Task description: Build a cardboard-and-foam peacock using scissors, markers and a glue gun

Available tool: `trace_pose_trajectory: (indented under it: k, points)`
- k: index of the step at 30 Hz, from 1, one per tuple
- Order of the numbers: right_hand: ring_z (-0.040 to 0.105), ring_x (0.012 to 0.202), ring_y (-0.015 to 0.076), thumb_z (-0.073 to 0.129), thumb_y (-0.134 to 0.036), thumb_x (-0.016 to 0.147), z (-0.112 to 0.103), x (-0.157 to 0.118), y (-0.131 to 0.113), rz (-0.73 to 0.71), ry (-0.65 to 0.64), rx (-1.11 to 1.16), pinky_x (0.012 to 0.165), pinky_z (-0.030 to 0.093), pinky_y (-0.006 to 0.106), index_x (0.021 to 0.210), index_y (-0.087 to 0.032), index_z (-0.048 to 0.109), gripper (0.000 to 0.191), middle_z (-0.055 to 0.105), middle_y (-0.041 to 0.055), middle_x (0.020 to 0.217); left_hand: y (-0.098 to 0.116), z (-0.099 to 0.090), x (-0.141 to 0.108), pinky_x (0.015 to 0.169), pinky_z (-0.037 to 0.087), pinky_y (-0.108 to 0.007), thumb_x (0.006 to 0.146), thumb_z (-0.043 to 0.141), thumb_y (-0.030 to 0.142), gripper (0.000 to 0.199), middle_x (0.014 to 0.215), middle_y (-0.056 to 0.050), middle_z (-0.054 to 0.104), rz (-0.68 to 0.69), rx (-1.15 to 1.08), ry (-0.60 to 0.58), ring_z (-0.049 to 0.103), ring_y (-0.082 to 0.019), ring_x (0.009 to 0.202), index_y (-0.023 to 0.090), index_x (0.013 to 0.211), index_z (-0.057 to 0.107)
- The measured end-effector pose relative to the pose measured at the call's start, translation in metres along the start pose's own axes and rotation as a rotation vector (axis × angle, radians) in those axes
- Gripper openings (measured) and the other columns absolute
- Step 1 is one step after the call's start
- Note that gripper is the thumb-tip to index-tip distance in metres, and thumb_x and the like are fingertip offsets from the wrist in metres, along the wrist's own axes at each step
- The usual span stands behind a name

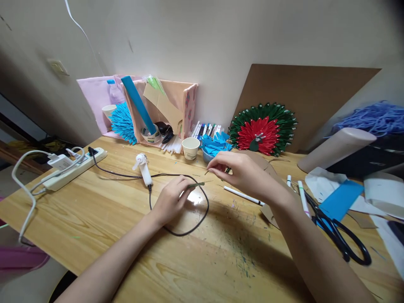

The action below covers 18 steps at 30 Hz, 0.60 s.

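Observation:
My left hand (pixel 173 194) is over the middle of the table, its fingers closed on a thin dark-green strip (pixel 197 184) that points right. A little higher and to the right, my right hand (pixel 238 170) pinches a thin brownish stick-like piece (pixel 207 171); its exact kind is too small to tell. The two hands are apart. A white hot glue gun (pixel 143 169) stands left of my hands, and its black cord (pixel 206 210) loops around and under my left hand. Below my right hand lies a white marker (pixel 243 195).
A power strip (pixel 75 169) with plugs sits at left. Behind are a paper cup (pixel 190 148), a bowl of blue folded pieces (pixel 216 145) and a red-green fan-shaped ornament (pixel 261 128) against brown board (pixel 303 92). Black-handled scissors (pixel 339 233) and blue paper (pixel 342 200) lie at right.

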State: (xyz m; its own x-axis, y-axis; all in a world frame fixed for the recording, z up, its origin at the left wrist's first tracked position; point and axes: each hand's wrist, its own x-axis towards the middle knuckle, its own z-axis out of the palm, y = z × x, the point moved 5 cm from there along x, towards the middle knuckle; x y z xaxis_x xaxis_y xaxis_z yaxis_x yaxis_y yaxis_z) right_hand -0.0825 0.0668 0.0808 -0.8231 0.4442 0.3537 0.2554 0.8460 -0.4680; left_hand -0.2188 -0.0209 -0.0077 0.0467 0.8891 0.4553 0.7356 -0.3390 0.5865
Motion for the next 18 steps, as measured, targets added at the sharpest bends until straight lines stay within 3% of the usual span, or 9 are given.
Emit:
trace_pose_trajectory:
  k: [9, 18]
  points:
    - [0.052, 0.071, 0.0142, 0.05, -0.015, 0.087, 0.006, -0.003, -0.013, -0.139, -0.06, -0.107, 0.062, 0.04, 0.026, 0.078, -0.016, 0.063, 0.015, 0.061, 0.0039, 0.076, 0.004, -0.008, 0.001, 0.078, 0.045, -0.027, 0.088, 0.047, 0.014, 0.024, 0.095, -0.005, 0.062, 0.095, 0.054, 0.07, 0.057, -0.014, 0.09, 0.022, 0.106, 0.061]
    - [0.052, 0.072, 0.0151, 0.047, -0.015, 0.088, 0.004, -0.005, -0.023, -0.265, -0.02, -0.177, 0.062, 0.04, 0.027, 0.078, -0.014, 0.063, 0.019, 0.06, 0.0057, 0.076, 0.007, -0.009, -0.001, 0.076, 0.045, -0.026, 0.087, 0.048, 0.012, 0.025, 0.093, -0.004, 0.062, 0.134, 0.087, 0.097, 0.056, -0.014, 0.088, 0.022, 0.107, 0.06]
